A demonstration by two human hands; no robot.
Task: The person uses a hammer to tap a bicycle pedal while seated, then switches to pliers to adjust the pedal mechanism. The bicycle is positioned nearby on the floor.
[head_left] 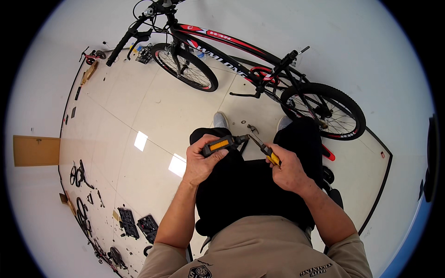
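My left hand [204, 157] is closed around a black bicycle pedal [219, 145] with an orange reflector strip, its axle end turned toward my right hand. In my right hand [287, 169] is a screwdriver [265, 149] with a yellow and black handle, its slim metal tip pointing up and left to the pedal's axle end. Whether the tip touches the pedal I cannot tell. Both hands are over my lap. Beyond them stands a black and red bicycle [232, 60]; a crank arm [245, 95] on its near side carries no pedal.
Small metal parts [251, 128] lie on the floor between my shoes. Open black tool cases [128, 222] are at the lower left, with several loose bicycle parts [81, 173] along the left wall. A red, curved piece [328, 153] lies beside my right leg. The rear wheel [324, 111] stands close to my right knee.
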